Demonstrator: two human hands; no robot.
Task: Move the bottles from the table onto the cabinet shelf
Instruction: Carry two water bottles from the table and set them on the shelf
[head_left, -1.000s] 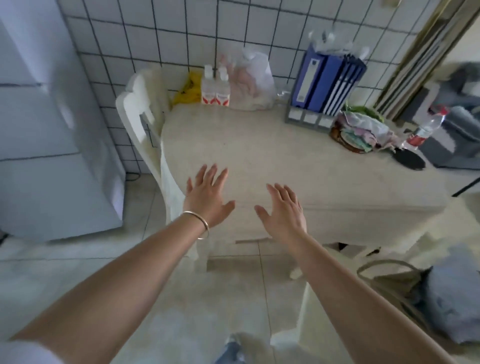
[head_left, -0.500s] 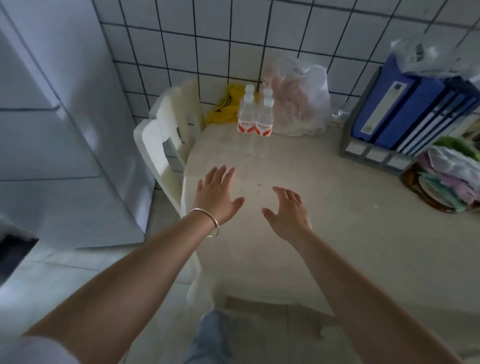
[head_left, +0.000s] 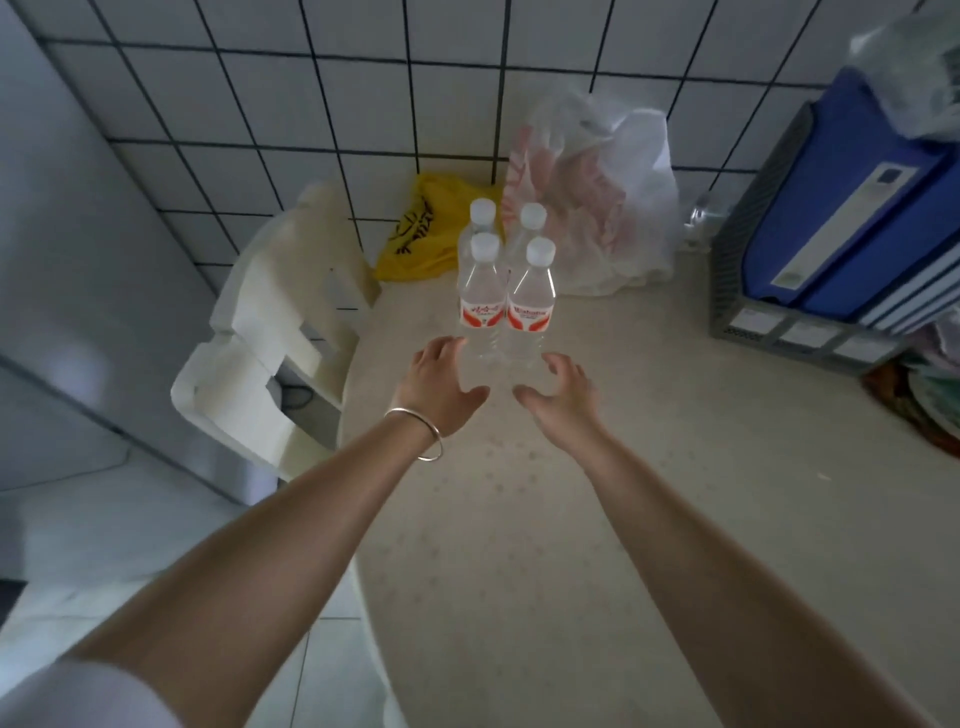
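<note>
Four bottles (head_left: 503, 291) stand upright in a tight two-by-two block on the table (head_left: 623, 467), caps up, long axes vertical, near the tiled wall (head_left: 363, 104). They look full of clear water, so probably fairly heavy for their size, with thin plastic that gives under a squeeze and smooth sides that could slip. The labelled waist, or just below it, looks the best place to hold. The left hand (head_left: 441, 387) and right hand (head_left: 563, 395) hover just in front of the bottles, fingers spread and curled, holding nothing. Behind the bottles lie a yellow bag (head_left: 415, 228) and a white bag (head_left: 608, 208); to their right stand blue binders (head_left: 852, 208); to their left, a chair (head_left: 270, 332).
</note>
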